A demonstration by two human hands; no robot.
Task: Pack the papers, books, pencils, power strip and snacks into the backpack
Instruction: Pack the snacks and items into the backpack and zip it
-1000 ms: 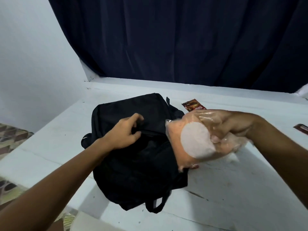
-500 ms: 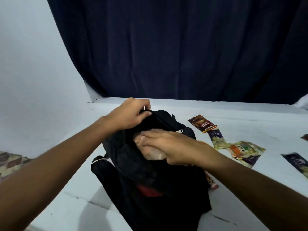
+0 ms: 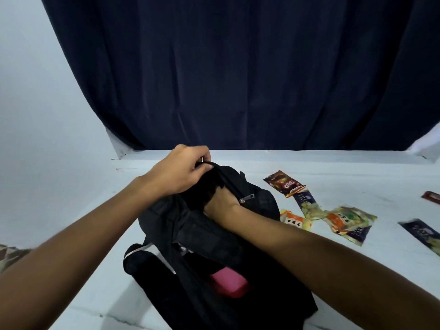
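Observation:
The black backpack (image 3: 202, 234) stands on the white table (image 3: 333, 270). My left hand (image 3: 181, 170) grips the upper rim of an unzipped pocket and holds it up. My right hand (image 3: 221, 203) is pushed into that pocket; its fingers and whatever they hold are hidden inside. A pink object (image 3: 228, 283) shows through a lower opening of the bag. Loose snacks lie to the right: a brown packet (image 3: 284, 183), a dark blue packet (image 3: 308, 204), a small orange packet (image 3: 295, 220) and an orange-green packet (image 3: 350, 222).
Two more packets lie at the far right: a dark one (image 3: 421, 233) and a brown one (image 3: 432, 197). A dark blue curtain (image 3: 238, 79) hangs behind the table. The table's left edge drops to a patterned floor (image 3: 12, 253).
My right hand carried the clear orange snack bag to the backpack and pushed it down into the pocket, out of sight. My left hand lifted the pocket rim.

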